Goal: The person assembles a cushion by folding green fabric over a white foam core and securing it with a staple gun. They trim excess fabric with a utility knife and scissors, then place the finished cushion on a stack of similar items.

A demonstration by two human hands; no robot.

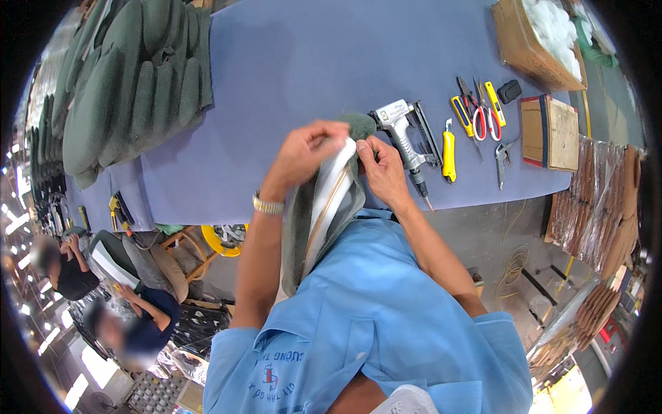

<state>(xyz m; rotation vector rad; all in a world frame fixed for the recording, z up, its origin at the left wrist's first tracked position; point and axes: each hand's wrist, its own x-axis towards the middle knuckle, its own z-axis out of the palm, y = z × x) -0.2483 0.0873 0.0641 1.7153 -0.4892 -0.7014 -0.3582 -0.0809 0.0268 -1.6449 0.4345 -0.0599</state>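
Observation:
A long cushion-like piece point(295, 221) in dark green plush fabric leans against my front, its upper end at the table's near edge. White padding and a thin tan strip show along its open middle. At that upper end, my right hand point(383, 172) pinches the green fabric with thumb and forefinger. My left hand point(307, 155), slightly blurred, is curled with fingertips drawn together over the top of the white padding; what lies between them is hidden. Just right of my hands, a silver pneumatic staple gun point(400, 127) rests on the table.
On the blue-grey table point(296, 62) lie a yellow utility knife point(449, 153), red-handled pliers point(478, 121), a screwdriver point(463, 116) and a small box point(549, 132). Green cushions point(138, 90) are piled far left; a carton of white stuffing point(531, 48) stands far right. Two people work lower left.

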